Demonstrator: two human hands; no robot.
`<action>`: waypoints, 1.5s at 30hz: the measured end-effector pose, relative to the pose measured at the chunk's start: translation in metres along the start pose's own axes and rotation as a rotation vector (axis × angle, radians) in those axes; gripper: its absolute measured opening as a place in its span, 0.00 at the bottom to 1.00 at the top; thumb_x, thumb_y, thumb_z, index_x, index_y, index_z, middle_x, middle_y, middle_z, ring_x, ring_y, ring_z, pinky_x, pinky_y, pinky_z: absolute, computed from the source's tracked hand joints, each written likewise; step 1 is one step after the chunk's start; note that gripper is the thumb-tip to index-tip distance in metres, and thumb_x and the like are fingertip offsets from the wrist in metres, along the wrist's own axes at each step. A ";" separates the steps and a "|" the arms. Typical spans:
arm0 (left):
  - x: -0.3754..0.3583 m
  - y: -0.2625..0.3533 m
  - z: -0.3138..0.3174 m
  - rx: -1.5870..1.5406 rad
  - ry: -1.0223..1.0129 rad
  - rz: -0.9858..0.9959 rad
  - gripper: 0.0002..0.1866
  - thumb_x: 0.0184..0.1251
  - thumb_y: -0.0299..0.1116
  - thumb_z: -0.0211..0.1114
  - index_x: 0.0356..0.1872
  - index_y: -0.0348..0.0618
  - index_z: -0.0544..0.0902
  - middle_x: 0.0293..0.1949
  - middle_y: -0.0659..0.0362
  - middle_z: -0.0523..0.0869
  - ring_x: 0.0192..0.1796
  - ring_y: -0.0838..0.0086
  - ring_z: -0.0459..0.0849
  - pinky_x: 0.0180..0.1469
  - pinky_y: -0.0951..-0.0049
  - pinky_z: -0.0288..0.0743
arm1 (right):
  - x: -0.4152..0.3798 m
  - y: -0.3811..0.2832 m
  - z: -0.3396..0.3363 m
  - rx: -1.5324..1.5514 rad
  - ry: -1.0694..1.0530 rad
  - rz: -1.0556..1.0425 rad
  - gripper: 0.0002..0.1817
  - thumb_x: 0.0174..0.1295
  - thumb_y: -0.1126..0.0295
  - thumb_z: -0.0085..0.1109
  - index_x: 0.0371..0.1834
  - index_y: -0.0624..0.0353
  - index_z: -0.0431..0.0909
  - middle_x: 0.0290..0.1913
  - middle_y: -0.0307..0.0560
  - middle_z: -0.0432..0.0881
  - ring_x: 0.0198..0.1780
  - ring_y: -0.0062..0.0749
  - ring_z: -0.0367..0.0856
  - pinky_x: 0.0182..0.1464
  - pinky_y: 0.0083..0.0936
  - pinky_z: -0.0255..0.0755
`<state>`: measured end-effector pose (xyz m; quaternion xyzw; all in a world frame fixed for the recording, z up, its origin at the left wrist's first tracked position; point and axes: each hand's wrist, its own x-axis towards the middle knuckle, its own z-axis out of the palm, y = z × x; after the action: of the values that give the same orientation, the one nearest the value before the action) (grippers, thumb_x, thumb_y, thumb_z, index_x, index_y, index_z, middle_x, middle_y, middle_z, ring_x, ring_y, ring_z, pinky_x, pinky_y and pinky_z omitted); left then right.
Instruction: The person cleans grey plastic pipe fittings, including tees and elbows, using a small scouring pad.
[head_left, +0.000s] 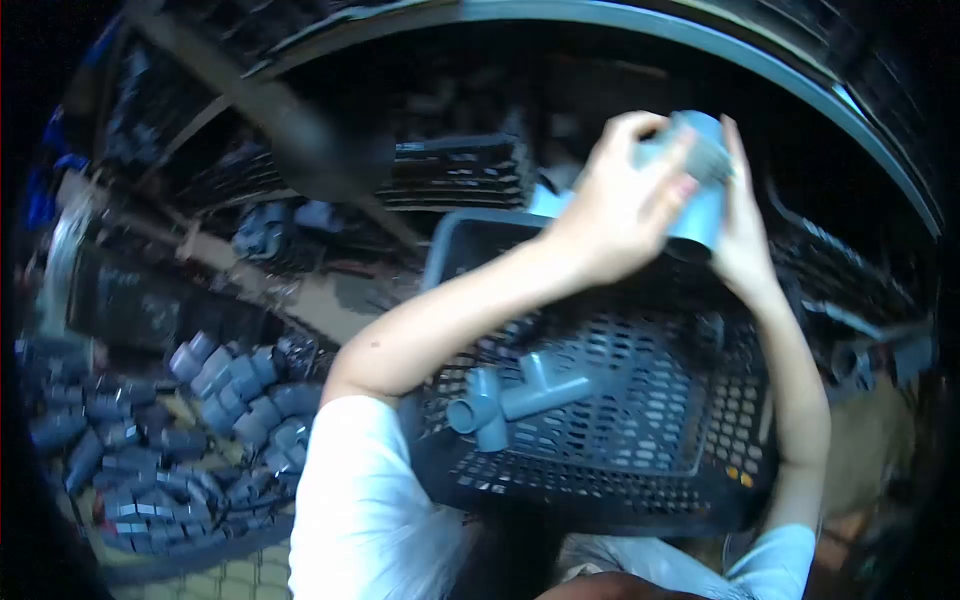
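Observation:
Above the far right part of a black perforated crate (735, 400), my two hands hold a blue-grey pipe fitting (705, 205). My left hand (625, 200) wraps its left side, with fingers across the front. My right hand (742, 225) grips the fitting from the right, its fingers partly hidden behind it. The fitting is roughly upright and slightly blurred. Inside the crate, two grey pipe fittings lie on the bottom at the left: a cross-shaped one (483, 408) and a tee-shaped one (545, 388) beside it.
Many grey fittings (240, 390) are piled on the floor at the left. Dark stacked pieces (455, 172) lie beyond the crate. A curved metal rim (640, 25) spans the top, and a blurred bar (290, 120) slants down at the upper left.

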<state>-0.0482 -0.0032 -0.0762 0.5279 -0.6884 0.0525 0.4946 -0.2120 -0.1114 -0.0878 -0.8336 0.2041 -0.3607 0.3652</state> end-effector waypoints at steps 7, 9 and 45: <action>0.014 0.002 -0.005 0.018 0.121 0.122 0.27 0.73 0.48 0.62 0.65 0.39 0.81 0.55 0.47 0.75 0.54 0.54 0.69 0.58 0.57 0.70 | -0.008 0.000 -0.001 0.324 -0.136 0.320 0.51 0.61 0.55 0.74 0.82 0.52 0.52 0.75 0.48 0.67 0.75 0.39 0.68 0.74 0.41 0.68; 0.011 -0.006 0.000 -0.036 0.163 0.029 0.27 0.72 0.44 0.64 0.65 0.38 0.80 0.52 0.47 0.76 0.51 0.56 0.72 0.54 0.59 0.73 | 0.001 0.020 -0.001 0.249 -0.133 -0.068 0.54 0.58 0.53 0.77 0.83 0.51 0.52 0.76 0.47 0.65 0.76 0.40 0.67 0.75 0.43 0.67; 0.008 -0.009 -0.008 0.130 0.050 0.556 0.18 0.73 0.33 0.64 0.59 0.37 0.85 0.53 0.49 0.89 0.36 0.63 0.85 0.44 0.66 0.80 | 0.009 0.014 0.014 0.169 -0.091 -0.211 0.62 0.51 0.58 0.82 0.84 0.50 0.46 0.77 0.58 0.64 0.76 0.45 0.67 0.77 0.41 0.64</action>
<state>-0.0354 -0.0074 -0.0707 0.3481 -0.7896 0.2430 0.4430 -0.1967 -0.1192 -0.1011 -0.8323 0.0673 -0.3748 0.4028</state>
